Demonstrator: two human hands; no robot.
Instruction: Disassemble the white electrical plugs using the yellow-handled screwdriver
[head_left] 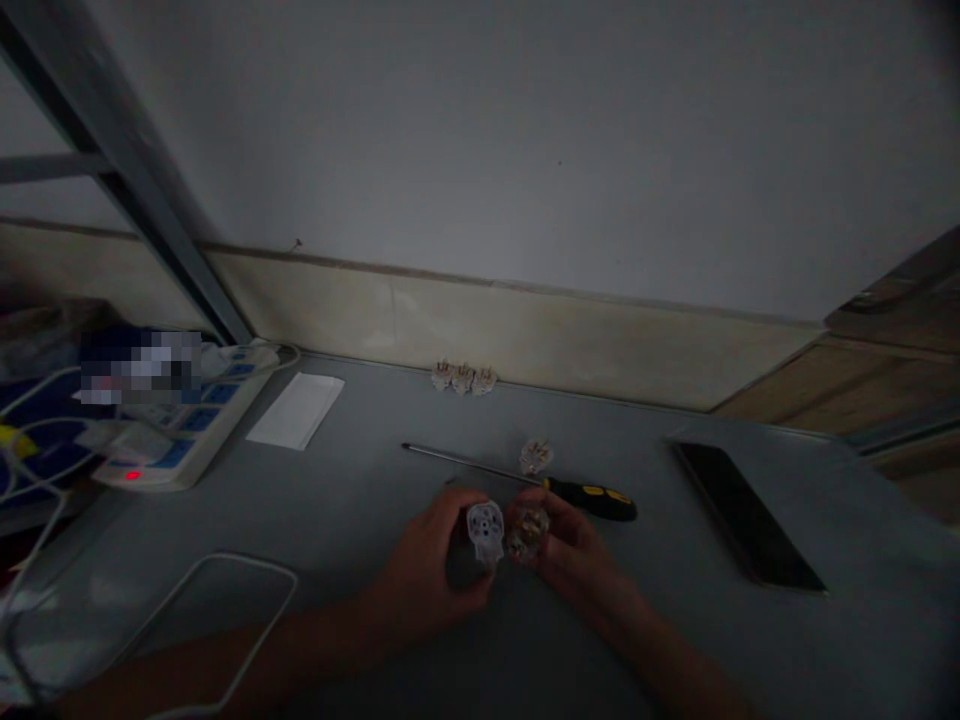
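My left hand (431,560) is closed round a white plug cover (485,530), held upright over the grey table (360,500). Beside it my right hand (570,550) grips a clear plug part with brass pieces (527,531), almost touching the white cover. Just behind my hands lies a screwdriver (525,478) with a black and yellow handle, its shaft pointing left. Another small clear plug part (535,456) sits by the shaft. Three more plug parts (463,377) stand in a row at the table's back edge.
A dark phone (746,525) lies flat at the right. At the left sits a white and blue power strip (191,425) with a red light, cables and a white paper (296,410). A white cable loop (225,600) lies at the front left. The room is dim.
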